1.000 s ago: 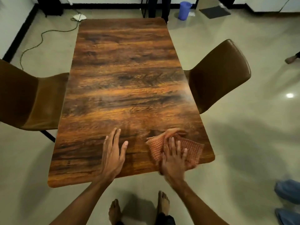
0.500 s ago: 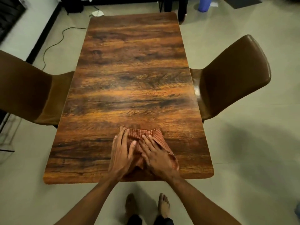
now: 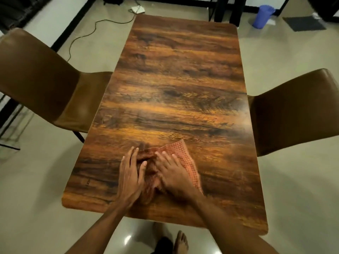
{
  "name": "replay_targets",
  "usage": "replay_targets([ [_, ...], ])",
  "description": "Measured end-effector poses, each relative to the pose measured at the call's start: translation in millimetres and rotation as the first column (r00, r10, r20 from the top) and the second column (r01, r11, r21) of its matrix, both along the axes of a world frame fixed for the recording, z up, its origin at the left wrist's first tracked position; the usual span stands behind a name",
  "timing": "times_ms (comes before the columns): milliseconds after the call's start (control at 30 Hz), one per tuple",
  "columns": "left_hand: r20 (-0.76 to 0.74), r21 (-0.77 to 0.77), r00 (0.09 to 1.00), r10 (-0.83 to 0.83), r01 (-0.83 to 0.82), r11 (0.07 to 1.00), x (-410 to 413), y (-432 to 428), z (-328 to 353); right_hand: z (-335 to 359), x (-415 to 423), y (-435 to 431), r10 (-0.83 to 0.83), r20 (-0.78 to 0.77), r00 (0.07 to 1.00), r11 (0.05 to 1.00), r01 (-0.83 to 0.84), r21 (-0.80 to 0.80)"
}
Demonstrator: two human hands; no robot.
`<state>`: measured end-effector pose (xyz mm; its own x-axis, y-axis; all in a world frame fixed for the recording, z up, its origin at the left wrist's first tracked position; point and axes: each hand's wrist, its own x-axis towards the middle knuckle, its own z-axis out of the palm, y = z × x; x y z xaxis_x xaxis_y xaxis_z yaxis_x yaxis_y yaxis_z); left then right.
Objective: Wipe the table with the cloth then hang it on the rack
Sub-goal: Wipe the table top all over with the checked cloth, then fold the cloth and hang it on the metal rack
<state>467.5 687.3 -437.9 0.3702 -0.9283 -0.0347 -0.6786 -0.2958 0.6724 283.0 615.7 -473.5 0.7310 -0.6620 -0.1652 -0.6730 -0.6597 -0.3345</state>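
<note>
Dim warm light, floor [image 3: 126,239] glare, motion-blurred hands, edges bowed.

no readable text, labels, brands or numbers anywhere

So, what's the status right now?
Left hand and right hand flat, both pressing the cloth. Cloth on table, near edge. Nothing in the way.

Dark wood-grain counter [image 3: 176,79] running from frame bottom toward top centre. Lying on it near the lower edge: orange checked cloth [image 3: 185,158], flattened under left hand [image 3: 130,178] and right hand [image 3: 174,175].
</note>
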Motion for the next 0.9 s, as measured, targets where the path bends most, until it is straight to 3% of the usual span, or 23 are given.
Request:
replay_targets([
  [67,-0.025,-0.028,1.000,0.009,-0.010,1.000,14.0,-7.9,-1.0,5.3,-34.0,-48.3,-0.249,-0.067,0.966,0.968,0.246,-0.042],
  [133,-0.043,-0.068,0.999,0.020,-0.023,0.997,29.7,-16.7,-1.2,14.3,-59.3,-89.1,-0.501,-0.137,0.855,0.865,0.498,-0.057],
  [200,-0.031,-0.093,0.999,0.020,-0.023,0.995,34.3,-23.0,-0.4,15.4,-56.8,-99.5,-0.590,-0.198,0.783,0.805,0.589,-0.072],
  [267,-0.034,-0.094,0.999,0.028,-0.031,0.995,41.2,-32.0,-1.3,6.9,-14.4,-90.5,-0.460,-0.183,0.869,0.888,0.456,-0.064],
  [333,-0.031,-0.085,0.999,0.016,-0.018,0.996,39.2,-37.7,-1.2,-0.4,26.1,-67.0,-0.134,-0.120,0.984,0.991,0.135,0.000],
  [400,-0.029,-0.065,0.999,0.019,-0.021,0.998,43.2,-48.9,2.9,-1.1,47.5,-63.0,0.110,-0.133,0.985,0.994,-0.110,0.006],
  [433,-0.021,-0.059,1.000,0.012,-0.013,0.998,44.6,-53.3,4.9,1.8,45.4,-71.5,0.128,-0.135,0.982,0.992,-0.128,0.011],
  [567,-0.031,-0.033,0.999,-0.027,0.026,0.999,37.9,-63.7,8.4,21.4,-12.0,-109.3,-0.128,-0.121,0.984,0.987,0.138,0.078],
  [667,-0.075,0.013,0.996,-0.054,0.056,0.998,18.6,-71.4,6.3,41.1,-42.2,-126.0,-0.280,0.045,0.959,0.954,0.273,0.125],
  [733,-0.079,0.029,0.994,-0.077,0.079,0.996,2.8,-79.8,4.4,44.8,-51.4,-131.9,-0.472,0.083,0.878,0.882,0.469,0.052],
  [800,-0.072,0.024,0.992,-0.099,0.101,0.995,-9.8,-95.8,4.8,46.9,-51.3,-136.8,-0.660,0.061,0.749,0.749,0.662,-0.014],
  [833,-0.055,0.025,0.991,-0.121,0.122,0.992,-14.8,-105.2,4.9,47.6,-49.1,-137.3,-0.707,0.051,0.705,0.705,0.709,-0.024],
  [900,0.028,0.077,0.980,-0.197,0.195,0.978,-22.8,-124.7,1.4,46.4,-45.4,-136.0,-0.704,0.011,0.710,0.710,0.704,0.005],
])
